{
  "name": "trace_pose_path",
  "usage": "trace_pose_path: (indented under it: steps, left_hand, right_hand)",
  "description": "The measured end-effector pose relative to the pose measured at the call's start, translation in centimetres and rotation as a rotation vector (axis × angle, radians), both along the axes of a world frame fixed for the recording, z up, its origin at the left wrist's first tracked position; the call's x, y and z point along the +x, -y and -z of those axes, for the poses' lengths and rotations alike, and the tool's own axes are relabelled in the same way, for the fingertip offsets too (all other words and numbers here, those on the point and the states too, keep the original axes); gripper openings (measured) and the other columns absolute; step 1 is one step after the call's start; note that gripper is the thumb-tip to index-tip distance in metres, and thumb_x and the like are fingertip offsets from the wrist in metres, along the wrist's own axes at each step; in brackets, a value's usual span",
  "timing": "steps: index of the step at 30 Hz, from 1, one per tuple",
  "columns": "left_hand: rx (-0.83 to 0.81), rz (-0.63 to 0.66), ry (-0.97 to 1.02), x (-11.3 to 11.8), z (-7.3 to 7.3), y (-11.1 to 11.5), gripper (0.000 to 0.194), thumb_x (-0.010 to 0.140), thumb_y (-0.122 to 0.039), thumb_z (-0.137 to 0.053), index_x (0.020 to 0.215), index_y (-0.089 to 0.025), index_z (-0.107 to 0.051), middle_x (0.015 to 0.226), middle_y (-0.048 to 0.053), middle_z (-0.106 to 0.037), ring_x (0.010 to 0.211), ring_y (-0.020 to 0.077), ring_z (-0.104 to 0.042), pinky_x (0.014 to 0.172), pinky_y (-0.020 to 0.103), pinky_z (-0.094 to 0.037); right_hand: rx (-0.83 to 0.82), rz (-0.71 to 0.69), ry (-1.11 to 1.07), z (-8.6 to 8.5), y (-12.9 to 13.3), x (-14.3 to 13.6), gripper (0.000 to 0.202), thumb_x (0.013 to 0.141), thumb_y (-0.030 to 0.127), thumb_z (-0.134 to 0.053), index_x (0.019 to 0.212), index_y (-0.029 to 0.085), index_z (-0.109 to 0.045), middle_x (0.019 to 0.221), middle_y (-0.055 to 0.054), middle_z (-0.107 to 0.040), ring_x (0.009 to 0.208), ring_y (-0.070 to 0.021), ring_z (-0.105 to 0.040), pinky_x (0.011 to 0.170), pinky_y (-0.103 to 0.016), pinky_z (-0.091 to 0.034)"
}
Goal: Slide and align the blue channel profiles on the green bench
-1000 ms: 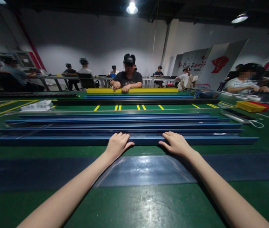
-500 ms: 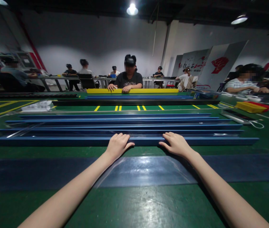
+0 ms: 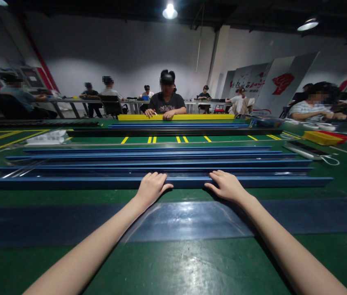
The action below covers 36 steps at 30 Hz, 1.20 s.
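A long blue channel strip point(image 3: 78, 183) lies crosswise on the green table, nearest me among several blue strips. My left hand point(image 3: 152, 187) is closed over it left of the middle, fingers over the top edge and thumb along the near face. On the right of the middle, my right hand point(image 3: 225, 185) grips the same strip the same way, its thumb pointing inward. The fingertips of both hands are hidden behind the strip. Between my forearms and beyond them, a clear flat sheet point(image 3: 188, 221) lies across the table, closer to me.
Further blue strips point(image 3: 161, 157) lie parallel behind. Beyond them is a long black strip point(image 3: 173, 132). Across the table a person point(image 3: 167, 100) handles a yellow strip point(image 3: 192, 117). To the right are a phone-like device point(image 3: 307, 149) with a white cord and a yellow tray point(image 3: 321, 138).
My hands and the blue strip hold nearly the same place. The yellow strip across the table has slid slightly to the right, and the person's hands there have shifted with it.
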<state>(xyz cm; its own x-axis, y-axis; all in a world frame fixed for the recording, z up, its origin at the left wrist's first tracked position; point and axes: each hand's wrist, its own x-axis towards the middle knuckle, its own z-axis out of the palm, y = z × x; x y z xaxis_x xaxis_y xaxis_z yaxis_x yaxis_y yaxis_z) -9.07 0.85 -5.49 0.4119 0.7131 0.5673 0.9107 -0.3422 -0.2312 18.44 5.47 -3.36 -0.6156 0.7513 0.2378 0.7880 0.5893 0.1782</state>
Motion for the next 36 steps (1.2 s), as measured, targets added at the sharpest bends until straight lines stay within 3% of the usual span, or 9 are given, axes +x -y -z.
trace_pose_path:
  steps: [27, 36]
  left_hand:
    - [0.030, -0.049, -0.009, 0.1, -0.2, 0.1, 0.037, 0.080, -0.052, -0.041, 0.072, -0.017, -0.050, 0.061, 0.003, -0.057, 0.061, 0.0169, -0.052, 0.057, 0.027, -0.031]
    - [0.015, -0.029, 0.013, 0.1, -0.2, 0.2, 0.036, 0.080, -0.051, -0.041, 0.074, -0.017, -0.050, 0.072, 0.004, -0.057, 0.068, 0.0175, -0.051, 0.060, 0.028, -0.030]
  right_hand:
    - [0.011, 0.003, 0.012, 0.1, -0.1, 0.1, 0.037, 0.084, 0.046, -0.034, 0.090, 0.017, -0.055, 0.091, -0.010, -0.062, 0.085, -0.0205, -0.054, 0.070, -0.028, -0.035]
    - [0.116, -0.099, -0.047, -0.2, 1.4, -2.4, 0.029, 0.085, 0.042, -0.037, 0.086, 0.017, -0.052, 0.086, -0.007, -0.059, 0.082, -0.0185, -0.051, 0.069, -0.027, -0.032]
